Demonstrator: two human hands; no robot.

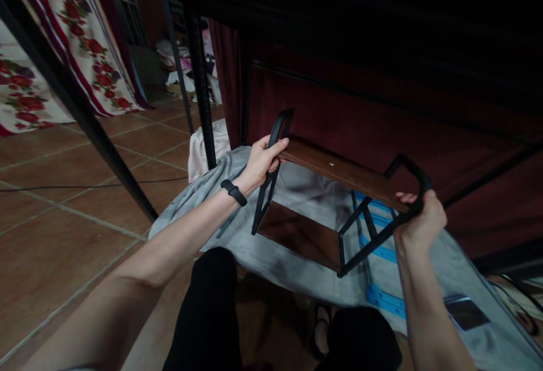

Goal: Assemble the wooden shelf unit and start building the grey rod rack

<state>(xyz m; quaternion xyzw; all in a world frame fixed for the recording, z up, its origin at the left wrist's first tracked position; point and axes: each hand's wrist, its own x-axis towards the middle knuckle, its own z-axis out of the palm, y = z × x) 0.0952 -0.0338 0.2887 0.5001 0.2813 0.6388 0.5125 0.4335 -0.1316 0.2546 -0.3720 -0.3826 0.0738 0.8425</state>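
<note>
Between my two hands is a small two-tier shelf (339, 170) with brown wooden boards and a black metal frame. My left hand (263, 159), with a black band on its wrist, grips the left end of the upper board beside the black side frame. Wrapped round the curved black frame at the other end is my right hand (424, 218), its fingertips showing past the board. The lower board (301, 235) sits over the grey cloth (292, 181); whether the frame's feet touch the cloth I cannot tell.
Blue slatted pieces (384, 297) lie on the cloth at right, near a dark-screened phone (466, 311). Black metal posts (199, 88) and a dark beam overhead frame the space. Behind hangs a dark red curtain (331, 105). A cable (93, 186) crosses the tiled floor at left.
</note>
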